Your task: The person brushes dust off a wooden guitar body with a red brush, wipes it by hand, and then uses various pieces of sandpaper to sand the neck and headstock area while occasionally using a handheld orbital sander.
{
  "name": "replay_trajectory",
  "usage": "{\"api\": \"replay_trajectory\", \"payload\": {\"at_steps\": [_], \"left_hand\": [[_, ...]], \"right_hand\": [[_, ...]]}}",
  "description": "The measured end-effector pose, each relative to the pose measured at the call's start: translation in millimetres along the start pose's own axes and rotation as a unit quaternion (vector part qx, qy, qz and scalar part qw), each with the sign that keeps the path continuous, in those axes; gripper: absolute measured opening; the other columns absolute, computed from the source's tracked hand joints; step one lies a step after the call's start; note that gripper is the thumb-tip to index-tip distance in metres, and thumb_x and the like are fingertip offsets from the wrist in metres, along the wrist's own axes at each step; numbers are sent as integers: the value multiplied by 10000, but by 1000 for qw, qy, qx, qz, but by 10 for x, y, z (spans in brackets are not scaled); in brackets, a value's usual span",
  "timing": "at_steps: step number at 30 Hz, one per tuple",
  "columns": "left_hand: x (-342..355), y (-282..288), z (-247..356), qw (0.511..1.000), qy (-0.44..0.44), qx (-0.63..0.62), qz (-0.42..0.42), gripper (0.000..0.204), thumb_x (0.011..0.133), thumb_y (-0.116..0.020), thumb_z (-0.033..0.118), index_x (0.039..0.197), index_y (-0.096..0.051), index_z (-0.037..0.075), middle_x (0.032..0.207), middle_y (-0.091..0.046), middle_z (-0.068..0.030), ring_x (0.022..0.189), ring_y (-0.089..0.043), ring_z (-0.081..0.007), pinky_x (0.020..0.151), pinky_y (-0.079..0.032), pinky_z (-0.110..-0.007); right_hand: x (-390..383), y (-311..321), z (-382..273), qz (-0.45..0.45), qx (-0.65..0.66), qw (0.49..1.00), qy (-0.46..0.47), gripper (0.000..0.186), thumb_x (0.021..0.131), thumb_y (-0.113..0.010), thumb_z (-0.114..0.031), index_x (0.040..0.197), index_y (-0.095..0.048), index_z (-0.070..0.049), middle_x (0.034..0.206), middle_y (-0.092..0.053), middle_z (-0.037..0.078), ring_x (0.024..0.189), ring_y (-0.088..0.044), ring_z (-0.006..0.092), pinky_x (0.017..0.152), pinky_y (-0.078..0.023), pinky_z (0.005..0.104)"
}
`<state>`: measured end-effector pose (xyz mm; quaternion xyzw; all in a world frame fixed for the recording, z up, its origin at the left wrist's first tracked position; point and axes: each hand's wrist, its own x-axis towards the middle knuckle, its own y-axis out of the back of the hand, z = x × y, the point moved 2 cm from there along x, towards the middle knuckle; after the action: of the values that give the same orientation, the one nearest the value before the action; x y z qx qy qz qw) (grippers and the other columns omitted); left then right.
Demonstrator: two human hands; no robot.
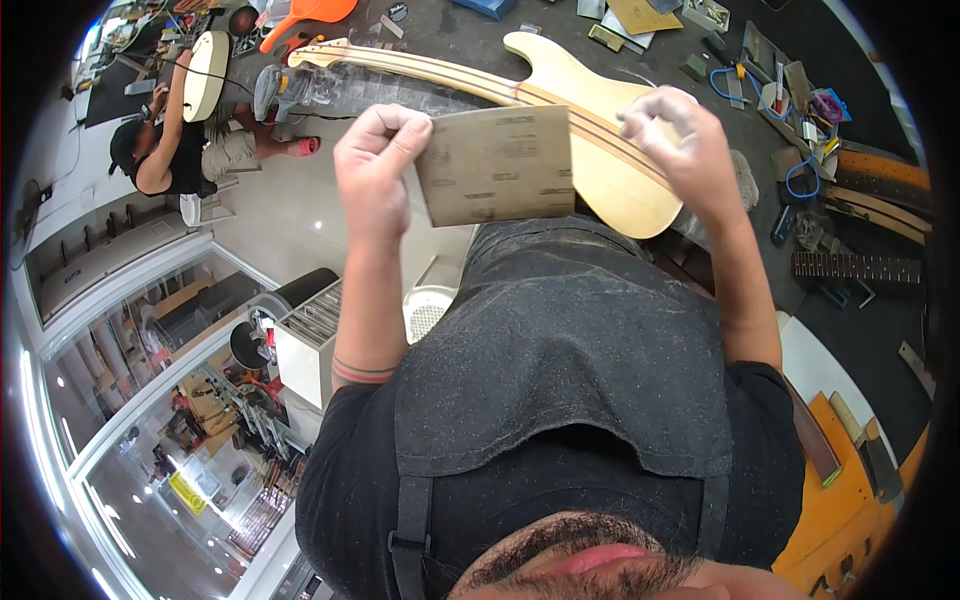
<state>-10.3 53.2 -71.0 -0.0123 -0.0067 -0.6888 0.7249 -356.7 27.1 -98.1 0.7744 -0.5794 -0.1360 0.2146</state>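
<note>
Left hand (pixel 385 160) pinches sandpaper (pixel 497 165) one-sided, so it might flop and scuff the guitar (pixel 592 115); right hand (pixel 685 145), can't tell.

The premises are a guitar workshop. I find a pale wooden guitar (pixel 610 190) on the dark bench (pixel 450 40) before me, a fretted dark fingerboard (pixel 857 268) near assorted small clutter (pixel 815 130) at my right, dust across my apron (pixel 560 350), and a co-worker (pixel 165 165) handling a cream guitar body (pixel 207 75).
</note>
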Motion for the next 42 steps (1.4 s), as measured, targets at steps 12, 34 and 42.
{"api": "replay_trajectory", "payload": {"at_steps": [12, 34, 42], "left_hand": [[108, -23, -371, 985, 126, -90, 78, 118, 1060, -745, 161, 1118, -739, 59, 973, -753, 8, 826, -679, -79, 715, -523, -262], [-99, -180, -504, 981, 12, -100, 163, 91, 1053, -722, 37, 1122, -674, 2, 1063, -749, -105, 907, -719, -149, 850, -606, -330], [-126, -89, -285, 999, -2, -4, -41, 191, 1068, -692, 25, 1239, -678, -58, 1104, -766, -128, 1005, -709, -145, 920, -569, -305]], "right_hand": [[-107, -800, -70, -25, 443, 882, -160, 361, 1169, -589, -311, 1245, -626, 39, 1112, -667, 87, 949, -749, 184, 833, -635, 306], [57, -816, -115, 21, 410, 891, -191, 313, 1076, -749, -238, 1203, -641, 27, 1069, -725, 120, 781, -749, 172, 641, -596, 277], [46, -700, -235, 63, 277, 954, -101, 244, 1005, -821, -184, 1063, -726, 33, 948, -727, 76, 780, -688, 134, 710, -585, 278]]}}
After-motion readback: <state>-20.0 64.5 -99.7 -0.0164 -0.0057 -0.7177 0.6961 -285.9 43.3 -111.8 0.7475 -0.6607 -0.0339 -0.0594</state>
